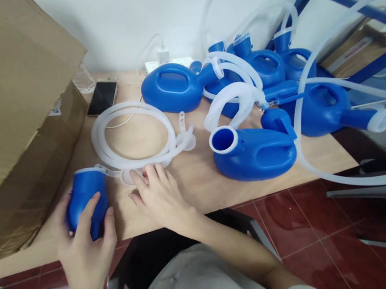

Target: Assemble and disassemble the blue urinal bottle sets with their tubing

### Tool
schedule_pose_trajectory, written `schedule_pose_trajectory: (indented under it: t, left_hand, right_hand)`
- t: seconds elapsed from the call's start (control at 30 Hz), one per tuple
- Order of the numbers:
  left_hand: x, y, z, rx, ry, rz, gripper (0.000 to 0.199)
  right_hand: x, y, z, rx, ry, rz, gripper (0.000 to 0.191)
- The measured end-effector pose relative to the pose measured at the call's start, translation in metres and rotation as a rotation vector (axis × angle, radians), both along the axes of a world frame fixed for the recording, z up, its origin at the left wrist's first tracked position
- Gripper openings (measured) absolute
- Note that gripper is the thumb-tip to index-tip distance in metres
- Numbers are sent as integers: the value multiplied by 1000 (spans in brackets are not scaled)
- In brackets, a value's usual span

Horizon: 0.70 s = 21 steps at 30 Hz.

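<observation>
My left hand (82,236) is wrapped round a blue plastic funnel-shaped cup (88,198) with a white rim, near the table's front left. A translucent strap runs from this rim to a round white cap (130,177). At that cap my right hand (160,195) has its fingers bent over the cap and the tubing edge, with the thumb just below; their tips partly hide the contact. Behind it lies a coil of translucent tubing (96,136). Right of my right hand, a blue urinal bottle (255,158) lies with its white-rimmed mouth uncovered.
A large cardboard box (1,98) fills the left side. A phone (102,98) and a power strip (178,61) are by the wall. Several blue bottles, one of them a handled bottle (168,89), crowd the back right with loose tubing (302,140) looping over the edge.
</observation>
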State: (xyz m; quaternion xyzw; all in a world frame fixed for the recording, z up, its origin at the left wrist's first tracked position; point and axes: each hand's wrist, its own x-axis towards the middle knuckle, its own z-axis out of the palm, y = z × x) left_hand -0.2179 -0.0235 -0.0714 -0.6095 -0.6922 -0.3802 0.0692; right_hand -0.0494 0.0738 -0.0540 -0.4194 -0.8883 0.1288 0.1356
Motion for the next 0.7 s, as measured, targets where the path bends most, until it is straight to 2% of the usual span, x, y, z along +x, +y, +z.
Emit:
schedule_pose_trajectory:
  t: [0.1,0.2,0.27,0.3,0.37,0.43,0.5,0.6,0.7]
  left_hand:
    - [1,-1,-1,6,-31,-22,54]
    - [1,-1,-3,13,-28,-7,53]
    - [0,0,-4,6,-24,4,53]
    - [-1,1,-4,-2,-25,9,54]
    - [0,3,-2,8,-44,31,55]
    - [4,3,3,24,-116,69,55]
    - [12,0,11,40,-248,100,54]
    - [32,-8,25,14,-560,73,57]
    - [55,-15,35,-40,-826,-3,58]
  right_hand:
    - [8,-1,-12,72,40,32,27]
    - [28,-7,-24,138,147,115,18]
    - [46,-13,-27,99,281,167,15]
    - [55,-17,-26,26,382,178,13]
    - [75,-24,-22,-228,651,138,12]
    - [95,-32,-16,-539,945,-1,17]
    - [114,-37,-12,-750,1197,-185,28]
    - [135,-44,-9,-890,1465,-364,39]
    - [143,-48,-5,-968,1570,-442,34]
